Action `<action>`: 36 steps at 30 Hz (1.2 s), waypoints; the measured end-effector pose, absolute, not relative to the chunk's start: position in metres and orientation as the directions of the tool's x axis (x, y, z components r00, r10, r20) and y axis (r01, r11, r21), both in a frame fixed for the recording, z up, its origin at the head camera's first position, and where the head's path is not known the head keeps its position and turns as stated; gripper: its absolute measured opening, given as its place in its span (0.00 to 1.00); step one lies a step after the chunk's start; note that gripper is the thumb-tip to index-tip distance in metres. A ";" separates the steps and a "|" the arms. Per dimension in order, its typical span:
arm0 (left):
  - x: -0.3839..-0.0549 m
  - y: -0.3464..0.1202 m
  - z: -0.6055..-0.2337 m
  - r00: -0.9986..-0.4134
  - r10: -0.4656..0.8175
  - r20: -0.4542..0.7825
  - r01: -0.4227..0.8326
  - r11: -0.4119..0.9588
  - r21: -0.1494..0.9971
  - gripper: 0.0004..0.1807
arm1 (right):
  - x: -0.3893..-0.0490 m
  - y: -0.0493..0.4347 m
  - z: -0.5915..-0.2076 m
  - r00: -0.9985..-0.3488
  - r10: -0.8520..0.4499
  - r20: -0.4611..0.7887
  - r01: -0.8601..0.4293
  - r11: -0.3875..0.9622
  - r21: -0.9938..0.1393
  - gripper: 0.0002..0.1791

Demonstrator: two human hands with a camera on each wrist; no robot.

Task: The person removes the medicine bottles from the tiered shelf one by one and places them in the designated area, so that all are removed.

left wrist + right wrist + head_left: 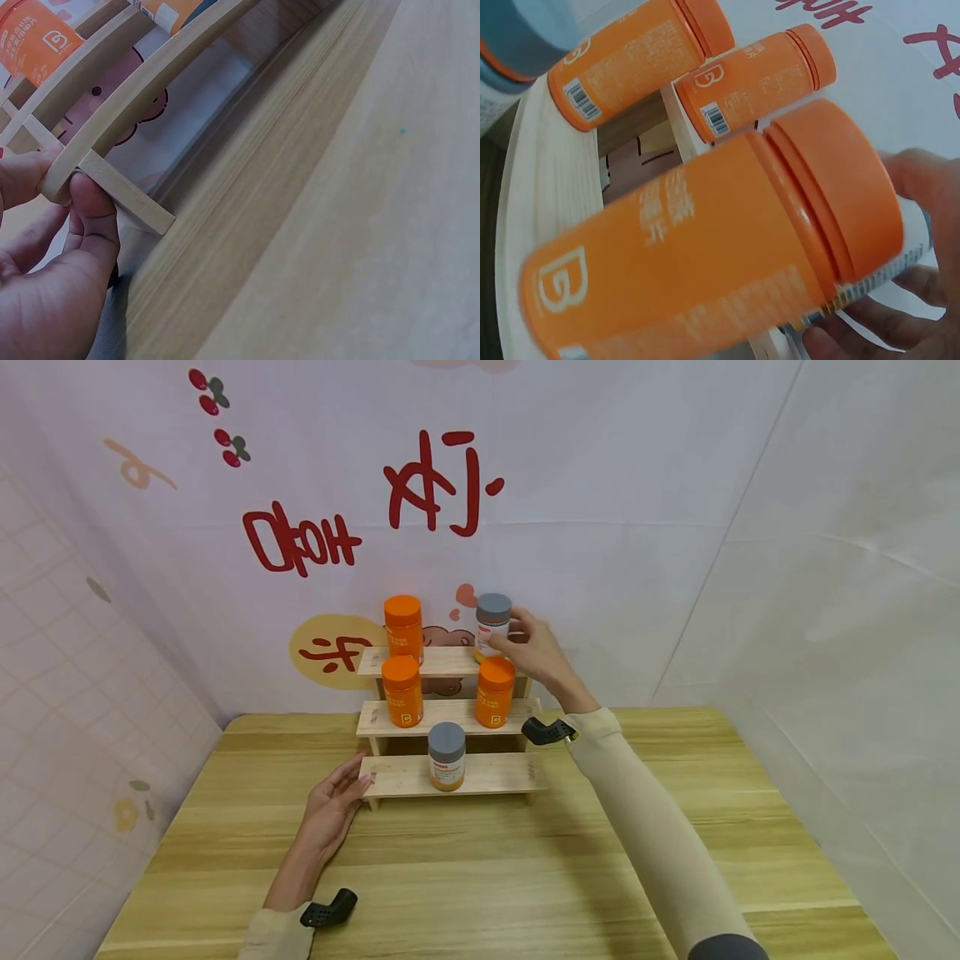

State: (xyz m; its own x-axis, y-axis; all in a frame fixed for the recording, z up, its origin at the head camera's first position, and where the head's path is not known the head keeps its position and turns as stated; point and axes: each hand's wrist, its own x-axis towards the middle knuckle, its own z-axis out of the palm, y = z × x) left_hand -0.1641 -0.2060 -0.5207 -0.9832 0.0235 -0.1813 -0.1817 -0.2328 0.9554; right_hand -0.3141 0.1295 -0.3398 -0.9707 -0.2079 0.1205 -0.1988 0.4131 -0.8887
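Note:
A three-step wooden shelf [487,772] stands against the back wall. My right hand [540,650] holds a grey-lidded bottle [493,607] at the right of the top step, fingers around its side; in the right wrist view an orange bottle [682,232] covers most of it. My left hand [330,810] pinches the left end of the bottom step between thumb and fingers, seen closely in the left wrist view beside a shelf leg [124,191]. Another grey-lidded bottle [447,756] stands mid-way along the bottom step.
Two orange bottles, one left [402,691] and one right [495,692], stand on the middle step. A further orange bottle [403,628] is at the top left. The wood-grain table [465,877] meets a printed wall cloth [600,527] behind the shelf.

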 end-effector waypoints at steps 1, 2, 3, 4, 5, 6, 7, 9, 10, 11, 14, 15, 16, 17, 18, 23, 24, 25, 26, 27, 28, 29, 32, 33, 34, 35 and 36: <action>-0.164 -0.206 -0.521 -0.983 0.024 -0.182 -0.182 -0.233 0.955 0.35 | -0.314 0.127 -0.340 -0.972 -0.202 0.118 -0.193 0.408 -0.892 0.36; -0.164 -0.207 -0.520 -0.983 0.026 -0.182 -0.183 -0.233 0.955 0.35 | -0.315 0.126 -0.341 -0.974 -0.195 0.116 -0.187 0.405 -0.895 0.36; -0.164 -0.207 -0.520 -0.983 0.027 -0.182 -0.183 -0.234 0.955 0.35 | -0.314 0.124 -0.341 -0.976 -0.187 0.112 -0.180 0.402 -0.898 0.36; -0.164 -0.207 -0.520 -0.983 0.028 -0.182 -0.184 -0.234 0.955 0.35 | -0.315 0.123 -0.342 -0.978 -0.178 0.108 -0.173 0.399 -0.901 0.36; -0.164 -0.208 -0.520 -0.983 0.028 -0.183 -0.184 -0.234 0.955 0.35 | -0.315 0.122 -0.342 -0.980 -0.170 0.105 -0.165 0.394 -0.904 0.36; -0.164 -0.208 -0.520 -0.983 0.029 -0.183 -0.185 -0.235 0.954 0.35 | -0.315 0.121 -0.342 -0.982 -0.160 0.103 -0.159 0.395 -0.905 0.35; -0.165 -0.208 -0.520 -0.983 0.029 -0.183 -0.185 -0.236 0.954 0.35 | -0.315 0.121 -0.342 -0.983 -0.153 0.102 -0.156 0.398 -0.904 0.35; -0.165 -0.207 -0.520 -0.983 0.032 -0.181 -0.183 -0.243 0.953 0.36 | -0.316 0.120 -0.343 -0.984 -0.140 0.106 -0.155 0.408 -0.900 0.33; -0.165 -0.207 -0.520 -0.983 0.032 -0.180 -0.182 -0.245 0.952 0.36 | -0.316 0.120 -0.343 -0.985 -0.136 0.108 -0.155 0.414 -0.897 0.33; -0.165 -0.207 -0.520 -0.983 0.032 -0.180 -0.182 -0.246 0.952 0.35 | -0.316 0.120 -0.343 -0.985 -0.132 0.112 -0.157 0.415 -0.896 0.32; -0.166 -0.206 -0.520 -0.983 0.030 -0.182 -0.184 -0.249 0.951 0.35 | -0.316 0.120 -0.344 -0.984 -0.124 0.125 -0.166 0.414 -0.895 0.32; -0.166 -0.206 -0.520 -0.983 0.029 -0.183 -0.184 -0.252 0.950 0.35 | -0.316 0.120 -0.345 -0.984 -0.123 0.129 -0.169 0.410 -0.896 0.32; -0.166 -0.206 -0.520 -0.983 0.029 -0.183 -0.185 -0.252 0.950 0.35 | -0.316 0.120 -0.345 -0.983 -0.124 0.134 -0.173 0.406 -0.897 0.32; -0.166 -0.206 -0.520 -0.983 0.028 -0.184 -0.185 -0.253 0.950 0.35 | -0.315 0.120 -0.346 -0.982 -0.124 0.140 -0.178 0.400 -0.899 0.32; -0.166 -0.207 -0.521 -0.983 0.029 -0.184 -0.185 -0.254 0.949 0.35 | -0.314 0.121 -0.347 -0.982 -0.125 0.145 -0.183 0.397 -0.899 0.32; -0.165 -0.207 -0.522 -0.982 0.024 -0.185 -0.185 -0.255 0.949 0.35 | -0.309 0.126 -0.348 -0.978 -0.130 0.162 -0.199 0.361 -0.911 0.31; -0.165 -0.207 -0.522 -0.982 0.025 -0.186 -0.186 -0.254 0.949 0.35 | -0.308 0.128 -0.347 -0.978 -0.130 0.161 -0.197 0.348 -0.917 0.31; -0.165 -0.207 -0.522 -0.982 0.024 -0.187 -0.187 -0.252 0.949 0.35 | -0.307 0.129 -0.347 -0.978 -0.130 0.161 -0.196 0.332 -0.923 0.31; -0.165 -0.207 -0.523 -0.982 0.024 -0.187 -0.187 -0.250 0.950 0.35 | -0.306 0.130 -0.347 -0.978 -0.131 0.161 -0.195 0.315 -0.929 0.31; -0.165 -0.207 -0.523 -0.982 0.026 -0.187 -0.188 -0.250 0.950 0.36 | -0.305 0.132 -0.347 -0.978 -0.132 0.160 -0.193 0.300 -0.934 0.30; -0.165 -0.207 -0.523 -0.982 0.028 -0.188 -0.189 -0.250 0.950 0.36 | -0.305 0.133 -0.347 -0.978 -0.131 0.160 -0.192 0.288 -0.938 0.30; -0.165 -0.207 -0.523 -0.982 0.030 -0.188 -0.190 -0.249 0.950 0.36 | -0.304 0.134 -0.346 -0.978 -0.131 0.160 -0.191 0.279 -0.941 0.30; -0.165 -0.207 -0.523 -0.981 0.028 -0.191 -0.192 -0.252 0.949 0.36 | -0.303 0.137 -0.346 -0.979 -0.125 0.159 -0.189 0.280 -0.941 0.31; -0.165 -0.207 -0.523 -0.981 0.029 -0.191 -0.192 -0.252 0.948 0.36 | -0.302 0.139 -0.346 -0.980 -0.118 0.159 -0.187 0.280 -0.942 0.31; -0.165 -0.207 -0.523 -0.981 0.028 -0.190 -0.191 -0.255 0.948 0.36 | -0.302 0.140 -0.345 -0.981 -0.109 0.160 -0.185 0.279 -0.942 0.31; -0.166 -0.207 -0.523 -0.982 0.029 -0.189 -0.190 -0.256 0.948 0.36 | -0.302 0.141 -0.345 -0.982 -0.099 0.159 -0.181 0.280 -0.943 0.32; -0.166 -0.207 -0.523 -0.982 0.029 -0.187 -0.188 -0.256 0.948 0.36 | -0.302 0.142 -0.345 -0.983 -0.089 0.160 -0.179 0.279 -0.943 0.32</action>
State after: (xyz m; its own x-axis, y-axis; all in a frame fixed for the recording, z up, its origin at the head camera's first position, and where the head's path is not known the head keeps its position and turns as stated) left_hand -0.1656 -0.2073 -0.5226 -0.9820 0.0293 -0.1865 -0.1877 -0.2564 0.9482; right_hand -0.3019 0.1425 -0.3452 -0.9831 -0.0890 0.1602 -0.1790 0.2789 -0.9435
